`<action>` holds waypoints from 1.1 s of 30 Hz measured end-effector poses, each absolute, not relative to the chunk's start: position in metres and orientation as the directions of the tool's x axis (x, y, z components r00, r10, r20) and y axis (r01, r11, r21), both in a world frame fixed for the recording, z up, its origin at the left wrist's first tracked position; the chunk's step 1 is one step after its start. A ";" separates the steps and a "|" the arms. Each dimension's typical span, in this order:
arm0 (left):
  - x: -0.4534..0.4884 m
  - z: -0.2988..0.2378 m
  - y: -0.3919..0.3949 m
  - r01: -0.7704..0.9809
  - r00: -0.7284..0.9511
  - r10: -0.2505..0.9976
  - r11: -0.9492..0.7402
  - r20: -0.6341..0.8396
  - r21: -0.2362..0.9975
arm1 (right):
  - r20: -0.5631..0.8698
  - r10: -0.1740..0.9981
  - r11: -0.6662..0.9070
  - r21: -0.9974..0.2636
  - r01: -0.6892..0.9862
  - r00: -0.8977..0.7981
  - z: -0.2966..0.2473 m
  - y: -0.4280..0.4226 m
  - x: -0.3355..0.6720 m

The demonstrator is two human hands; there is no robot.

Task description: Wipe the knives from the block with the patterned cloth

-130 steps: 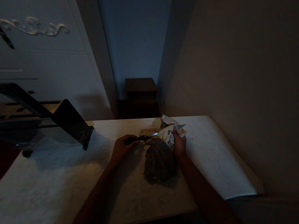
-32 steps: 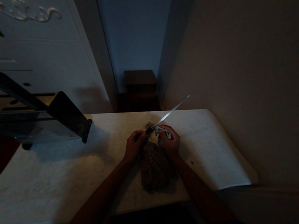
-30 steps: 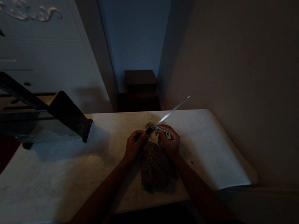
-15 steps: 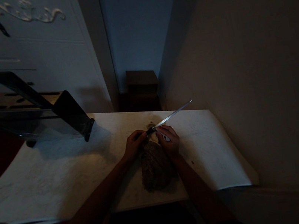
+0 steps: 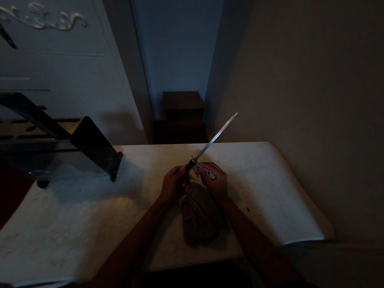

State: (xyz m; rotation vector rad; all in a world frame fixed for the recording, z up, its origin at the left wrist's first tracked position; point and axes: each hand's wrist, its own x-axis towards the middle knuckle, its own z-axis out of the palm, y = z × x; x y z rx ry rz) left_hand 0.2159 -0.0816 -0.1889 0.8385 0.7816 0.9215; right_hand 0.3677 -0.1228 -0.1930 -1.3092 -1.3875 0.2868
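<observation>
The left hand (image 5: pixel 173 184) had its fingers closed around the dark handle of a tool (image 5: pixel 216 136), close to where the metal began. The tool's long, thin, bright shaft rose from those fingers at a slant, away from the person and to the right, so that its tip hung beyond the right hand (image 5: pixel 215 181) and past the desk's far edge. The right fingers were bunched on the pale end of a cloth (image 5: pixel 200 215), just beside the handle (in that dim light I could not tell whether they also touched the metal). The cloth's brown, thicker part lay on the desk (image 5: pixel 111 233), nearer the person than the fingers and between the 2 forearms. A small dark speck (image 5: pixel 248 209) sat on the desk to the right of the right fingers and nearer the person.

Well to the left of the left fingers stood a slotted block (image 5: pixel 94 146) with black ends, a thick black grip (image 5: pixel 31 115) slanting up from it. Behind that was a white door (image 5: pixel 68 66) with raised scrollwork (image 5: pixel 39 17). Beyond both sets of fingers, past the desk, was a brown box (image 5: pixel 183 101); to their right rose a wall (image 5: pixel 311 73).
</observation>
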 end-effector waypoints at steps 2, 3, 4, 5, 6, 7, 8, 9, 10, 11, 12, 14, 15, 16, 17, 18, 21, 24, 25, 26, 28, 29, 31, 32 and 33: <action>0.216 -0.189 -0.081 -0.359 0.399 0.893 0.362 -0.209 0.860 | 0.512 0.799 0.328 -0.809 0.487 0.314 -0.195 -0.122 0.367; 0.216 -0.189 -0.081 -0.356 0.400 0.893 0.360 -0.208 0.862 | 0.498 0.800 0.318 -0.825 0.468 0.334 -0.197 -0.122 0.368; 0.216 -0.189 -0.082 -0.350 0.398 0.894 0.355 -0.205 0.867 | 0.484 0.801 0.308 -0.838 0.450 0.352 -0.198 -0.122 0.368; 0.216 -0.189 -0.082 -0.342 0.395 0.896 0.348 -0.202 0.873 | 0.470 0.803 0.299 -0.850 0.435 0.366 -0.199 -0.122 0.368; 0.216 -0.189 -0.082 -0.333 0.393 0.897 0.343 -0.202 0.878 | 0.456 0.807 0.289 -0.859 0.422 0.375 -0.200 -0.122 0.369; 0.216 -0.189 -0.082 -0.325 0.396 0.896 0.343 -0.202 0.881 | 0.440 0.813 0.278 -0.868 0.411 0.380 -0.200 -0.122 0.369; 0.217 -0.190 -0.082 -0.323 0.404 0.892 0.346 -0.203 0.881 | 0.426 0.819 0.267 -0.876 0.401 0.385 -0.200 -0.122 0.369; 0.217 -0.191 -0.081 -0.326 0.417 0.886 0.354 -0.203 0.877 | 0.412 0.824 0.257 -0.884 0.391 0.389 -0.199 -0.123 0.369; 0.217 -0.192 -0.081 -0.332 0.430 0.880 0.363 -0.203 0.871 | 0.399 0.829 0.248 -0.890 0.381 0.392 -0.199 -0.123 0.369; 0.217 -0.193 -0.080 -0.339 0.443 0.873 0.373 -0.203 0.864 | 0.389 0.833 0.242 -0.896 0.373 0.394 -0.198 -0.124 0.368; 0.217 -0.194 -0.078 -0.342 0.454 0.867 0.383 -0.206 0.858 | 0.383 0.835 0.238 -0.899 0.368 0.396 -0.197 -0.124 0.368; 0.217 -0.195 -0.077 -0.331 0.470 0.854 0.403 -0.220 0.853 | 0.379 0.836 0.233 -0.900 0.368 0.398 -0.197 -0.124 0.367; 0.217 -0.195 -0.077 -0.320 0.479 0.847 0.412 -0.229 0.853 | 0.379 0.836 0.232 -0.900 0.370 0.398 -0.196 -0.123 0.366; 0.217 -0.194 -0.076 -0.309 0.485 0.842 0.418 -0.237 0.854 | 0.379 0.835 0.232 -0.900 0.370 0.398 -0.197 -0.123 0.366; 0.217 -0.193 -0.077 -0.301 0.486 0.840 0.421 -0.242 0.856 | 0.377 0.836 0.230 -0.901 0.369 0.399 -0.196 -0.122 0.365; 0.217 -0.193 -0.077 -0.297 0.479 0.843 0.418 -0.245 0.859 | 0.374 0.836 0.229 -0.903 0.365 0.401 -0.196 -0.122 0.365; 0.218 -0.191 -0.078 -0.273 0.460 0.855 0.395 -0.242 0.877 | 0.344 0.835 0.204 -0.918 0.339 0.430 -0.194 -0.122 0.363; 0.219 -0.191 -0.080 -0.265 0.485 0.851 0.362 -0.201 0.894 | 0.321 0.816 0.176 -0.930 0.324 0.480 -0.191 -0.123 0.361; 0.219 -0.191 -0.080 -0.276 0.490 0.853 0.349 -0.181 0.896 | 0.318 0.809 0.170 -0.932 0.321 0.494 -0.190 -0.124 0.361; 0.219 -0.190 -0.080 -0.290 0.491 0.856 0.336 -0.162 0.896 | 0.317 0.802 0.169 -0.933 0.317 0.506 -0.189 -0.125 0.360; 0.219 -0.190 -0.081 -0.319 0.497 0.857 0.324 -0.133 0.891 | 0.305 0.794 0.167 -0.941 0.294 0.525 -0.187 -0.125 0.360; 0.219 -0.190 -0.081 -0.331 0.505 0.854 0.324 -0.123 0.887 | 0.289 0.794 0.163 -0.949 0.270 0.535 -0.186 -0.124 0.360; 0.219 -0.191 -0.080 -0.347 0.528 0.842 0.333 -0.111 0.876 | 0.222 0.807 0.141 -0.972 0.187 0.547 -0.184 -0.123 0.361; 0.219 -0.193 -0.080 -0.352 0.538 0.836 0.342 -0.110 0.871 | 0.168 0.823 0.120 -0.985 0.124 0.543 -0.183 -0.122 0.362; 0.219 -0.195 -0.080 -0.355 0.547 0.830 0.350 -0.110 0.867 | 0.101 0.843 0.090 -0.995 0.047 0.528 -0.183 -0.121 0.363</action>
